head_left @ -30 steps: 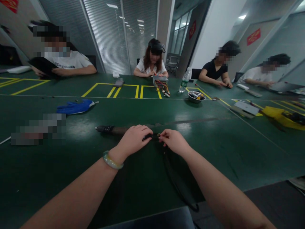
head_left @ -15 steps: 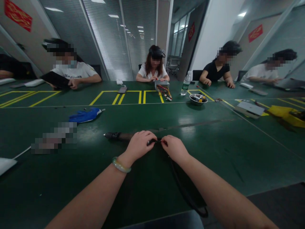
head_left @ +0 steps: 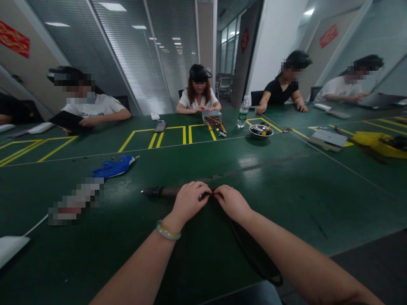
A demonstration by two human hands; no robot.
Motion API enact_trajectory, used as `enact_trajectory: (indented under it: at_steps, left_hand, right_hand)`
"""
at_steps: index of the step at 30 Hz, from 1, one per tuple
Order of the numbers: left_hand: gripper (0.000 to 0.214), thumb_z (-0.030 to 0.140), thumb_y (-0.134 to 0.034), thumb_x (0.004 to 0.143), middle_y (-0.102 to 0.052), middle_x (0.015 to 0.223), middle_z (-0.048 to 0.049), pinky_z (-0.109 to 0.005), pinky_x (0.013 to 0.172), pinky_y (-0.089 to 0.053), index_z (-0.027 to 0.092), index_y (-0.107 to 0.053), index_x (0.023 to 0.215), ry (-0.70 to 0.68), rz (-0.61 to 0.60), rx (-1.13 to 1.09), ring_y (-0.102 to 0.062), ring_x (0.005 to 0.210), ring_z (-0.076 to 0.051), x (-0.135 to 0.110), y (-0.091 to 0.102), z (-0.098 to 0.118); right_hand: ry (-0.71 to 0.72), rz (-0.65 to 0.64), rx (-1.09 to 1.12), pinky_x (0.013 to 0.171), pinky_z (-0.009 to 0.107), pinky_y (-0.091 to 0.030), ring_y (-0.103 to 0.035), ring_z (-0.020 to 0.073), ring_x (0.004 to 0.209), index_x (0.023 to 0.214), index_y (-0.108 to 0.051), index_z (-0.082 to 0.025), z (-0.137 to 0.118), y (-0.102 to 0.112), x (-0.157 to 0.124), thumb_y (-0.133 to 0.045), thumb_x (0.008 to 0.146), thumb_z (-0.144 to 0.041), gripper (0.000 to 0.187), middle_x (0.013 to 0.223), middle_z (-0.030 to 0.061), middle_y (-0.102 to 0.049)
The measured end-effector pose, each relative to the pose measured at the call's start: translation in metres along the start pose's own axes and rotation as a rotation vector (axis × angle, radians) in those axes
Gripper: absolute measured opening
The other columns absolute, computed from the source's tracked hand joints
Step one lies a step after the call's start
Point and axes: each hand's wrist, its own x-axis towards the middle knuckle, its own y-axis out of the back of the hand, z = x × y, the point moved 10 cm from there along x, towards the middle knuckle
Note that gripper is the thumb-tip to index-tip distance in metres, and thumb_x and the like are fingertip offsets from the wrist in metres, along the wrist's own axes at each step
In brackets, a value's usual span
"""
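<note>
Workroom [head_left: 206, 42] with slatted glass partitions [head_left: 127, 59], viewed from a head-worn camera along a long green bench [head_left: 295, 203] marked with yellow tape lines [head_left: 133, 135]. Across the bench sit one co-worker [head_left: 90, 110] at 10 o'clock, another co-worker [head_left: 197, 97] at 12 o'clock, and two more co-workers [head_left: 281, 84] at 1 to 2 o'clock. Near 12 o'clock stands a grey metal box [head_left: 211, 114] with red, yellow and black wires [head_left: 216, 126]; to its right are a plastic water bottle [head_left: 243, 112] and a steel bowl [head_left: 260, 132] of small parts. A yellow tray [head_left: 365, 137] lies at 2 o'clock, a blue glove [head_left: 112, 168] at 10 o'clock, and a pixelated object [head_left: 76, 201], too blurred to name, at 9 o'clock. Centre: left hand [head_left: 190, 202], with a pale green bangle [head_left: 168, 231] on its wrist, and right hand [head_left: 232, 203] are curled inward, fingertips almost meeting and pinching a thin black cord [head_left: 254, 254], the exact hold hidden by the fingers. The cord trails toward 5 o'clock. A dark-handled tool [head_left: 159, 192], possibly a soldering iron, lies on the bench at 9 o'clock, touching the left hand. Step in hand, as judged: close finger work on the cord near this tool, calling for a steady, fine pinch from both hands.
</note>
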Motion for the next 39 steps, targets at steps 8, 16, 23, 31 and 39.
enact_trajectory:
  at_steps: [8,16,23,31,39]
  left_hand:
    - [0.015,0.024,-0.059,0.087,-0.064,0.112,0.0,-0.038,0.088,-0.043,0.029,-0.066,0.1,0.005,-0.014,0.0,-0.057,0.102,-0.02,0.0,0.0,0.0]
    - [0.014,0.023,-0.058,0.087,-0.064,0.112,-0.0013,-0.039,0.086,-0.043,0.027,-0.067,0.098,-0.001,-0.04,-0.006,-0.057,0.103,-0.022,0.002,0.0,0.002]
    - [0.011,0.028,-0.057,0.09,-0.065,0.109,-0.0012,-0.039,0.083,-0.043,0.026,-0.067,0.092,0.06,0.0,0.001,-0.057,0.1,-0.021,0.0,0.003,0.002]
    - [0.01,0.029,-0.057,0.09,-0.065,0.108,0.0002,-0.037,0.083,-0.043,0.027,-0.066,0.093,0.054,-0.018,-0.005,-0.057,0.099,-0.02,0.002,0.004,0.002]
    - [0.013,0.032,-0.056,0.09,-0.066,0.107,-0.0019,-0.037,0.084,-0.045,0.027,-0.067,0.095,0.026,-0.024,0.007,-0.058,0.097,-0.02,0.004,-0.001,0.0]
  right_hand:
    - [0.024,0.049,-0.072,0.084,0.031,-0.043,-0.058,0.0192,0.092,0.1,-0.06,-0.017,-0.005,-0.003,-0.002,-0.05,0.096,-0.016,0.011,0.1,0.0064,-0.061]
    - [0.07,0.087,-0.152,0.088,0.033,-0.042,-0.056,0.0194,0.094,0.103,-0.058,-0.015,-0.008,-0.007,-0.001,-0.046,0.097,-0.015,0.014,0.101,0.0075,-0.058]
    - [0.072,0.092,-0.162,0.089,0.032,-0.043,-0.056,0.0189,0.096,0.105,-0.06,-0.017,-0.008,-0.005,-0.004,-0.047,0.097,-0.017,0.015,0.102,0.0072,-0.058]
    - [0.064,0.089,-0.105,0.088,0.032,-0.045,-0.057,0.0179,0.095,0.103,-0.063,-0.017,-0.009,0.001,-0.002,-0.054,0.094,-0.015,0.013,0.101,0.0059,-0.061]
    - [0.042,0.085,-0.034,0.087,0.031,-0.044,-0.058,0.017,0.094,0.098,-0.065,-0.017,-0.008,0.006,-0.002,-0.056,0.094,-0.018,0.011,0.098,0.006,-0.062]
